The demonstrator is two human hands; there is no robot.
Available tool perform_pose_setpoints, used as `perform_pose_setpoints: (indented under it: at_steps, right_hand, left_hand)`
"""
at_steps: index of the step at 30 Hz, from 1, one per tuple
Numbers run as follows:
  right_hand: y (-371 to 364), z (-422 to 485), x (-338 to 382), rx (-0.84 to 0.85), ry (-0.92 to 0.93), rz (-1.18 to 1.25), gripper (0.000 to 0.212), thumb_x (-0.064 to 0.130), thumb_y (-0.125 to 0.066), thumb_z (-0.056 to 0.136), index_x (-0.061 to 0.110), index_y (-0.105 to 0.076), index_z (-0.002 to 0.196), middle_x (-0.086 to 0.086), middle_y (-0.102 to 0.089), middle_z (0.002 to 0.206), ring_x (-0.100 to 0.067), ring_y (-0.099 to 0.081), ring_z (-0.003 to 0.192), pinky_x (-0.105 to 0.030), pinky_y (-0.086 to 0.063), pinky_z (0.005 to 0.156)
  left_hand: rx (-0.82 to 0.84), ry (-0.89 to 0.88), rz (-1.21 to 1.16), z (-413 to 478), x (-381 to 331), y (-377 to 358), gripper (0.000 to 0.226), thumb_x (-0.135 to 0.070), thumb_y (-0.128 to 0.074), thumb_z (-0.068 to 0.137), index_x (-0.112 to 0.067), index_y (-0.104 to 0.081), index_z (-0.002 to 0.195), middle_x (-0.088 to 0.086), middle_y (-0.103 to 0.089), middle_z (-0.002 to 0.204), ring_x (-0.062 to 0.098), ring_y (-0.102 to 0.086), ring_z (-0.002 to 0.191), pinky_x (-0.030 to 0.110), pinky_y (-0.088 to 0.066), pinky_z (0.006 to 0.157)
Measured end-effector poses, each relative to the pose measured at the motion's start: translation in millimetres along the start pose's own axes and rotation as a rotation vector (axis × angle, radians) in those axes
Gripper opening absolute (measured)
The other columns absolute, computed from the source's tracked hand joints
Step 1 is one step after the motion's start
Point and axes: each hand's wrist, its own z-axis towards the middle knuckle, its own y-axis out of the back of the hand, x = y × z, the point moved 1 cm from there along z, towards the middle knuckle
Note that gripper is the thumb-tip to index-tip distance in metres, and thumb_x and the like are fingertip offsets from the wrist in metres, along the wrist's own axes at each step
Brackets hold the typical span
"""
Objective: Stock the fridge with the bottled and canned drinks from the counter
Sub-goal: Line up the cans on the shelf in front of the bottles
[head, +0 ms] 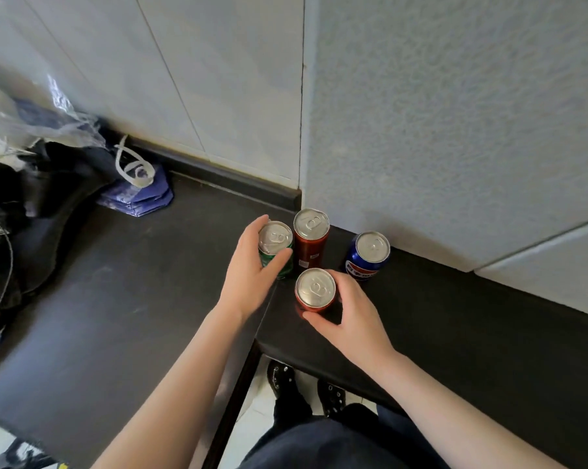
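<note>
Several drink cans stand upright in the corner of a black counter (pixel 455 333). My left hand (pixel 252 272) grips the green can (pixel 275 247), fingers behind it and thumb across its front. My right hand (pixel 350 316) wraps around a short red can (pixel 315 288) at the counter's front corner. A taller red can (pixel 311 236) stands just behind, between the two held cans. A blue can (pixel 368 253) stands apart to the right, near the wall. No fridge is in view.
Black clothing or a bag (pixel 32 211), a clear plastic bag (pixel 32 113) and a folded purple bag (pixel 140 194) lie at the counter's left. White walls close the corner behind the cans. My shoes (pixel 306 387) stand on the floor below the counter edge.
</note>
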Motion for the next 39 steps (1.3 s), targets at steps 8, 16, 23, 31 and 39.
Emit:
perform_pose_setpoints:
  at_steps: [8,16,23,31,39]
  right_hand:
    - [-2,-4,2,-0.005,-0.04,-0.044,0.066,0.044,-0.071,0.077,0.03,-0.039,0.133,0.016,-0.049,0.131,0.012,-0.041,0.119,0.003,-0.031,0.092]
    - [-4,-6,2,-0.029,-0.037,-0.057,0.067,0.044,-0.072,0.075,0.03,-0.04,0.133,0.024,-0.044,0.126,0.025,-0.035,0.114,0.006,-0.028,0.091]
    - [0,-16,8,-0.089,-0.03,0.02,0.066,0.046,-0.07,0.072,0.028,-0.042,0.129,0.018,-0.047,0.123,0.011,-0.043,0.115,-0.003,-0.032,0.091]
    - [-3,-36,32,0.031,0.095,0.231,0.056,0.059,-0.058,0.072,0.044,-0.036,0.121,0.029,-0.045,0.118,0.019,-0.044,0.113,0.003,-0.034,0.086]
    - [-52,-60,46,0.398,0.291,0.279,0.055,0.057,-0.063,0.075,0.033,-0.044,0.12,0.027,-0.049,0.115,0.006,-0.052,0.109,-0.01,-0.044,0.086]
  left_hand:
    - [-0.015,-0.04,-0.027,4,12,4,0.061,-0.034,-0.066,0.084,-0.028,-0.037,0.138,-0.01,-0.051,0.132,-0.002,-0.047,0.113,0.023,-0.043,0.095]
    - [-0.165,0.019,-0.167,-18,21,27,0.053,-0.033,-0.065,0.085,-0.029,-0.043,0.132,-0.022,-0.054,0.117,0.001,-0.054,0.111,0.025,-0.046,0.093]
    - [-0.365,0.119,-0.233,-65,22,47,0.049,-0.042,-0.055,0.082,-0.026,-0.05,0.127,-0.029,-0.053,0.109,-0.005,-0.054,0.101,0.026,-0.046,0.09]
    - [-0.616,0.311,-0.319,-158,26,58,0.036,-0.044,-0.051,0.082,-0.033,-0.051,0.116,-0.019,-0.058,0.108,-0.013,-0.053,0.094,0.002,-0.039,0.076]
    - [-0.995,0.518,-0.398,-289,28,38,0.022,-0.039,-0.051,0.085,-0.043,-0.051,0.107,-0.019,-0.06,0.098,-0.011,-0.057,0.088,0.003,-0.043,0.067]
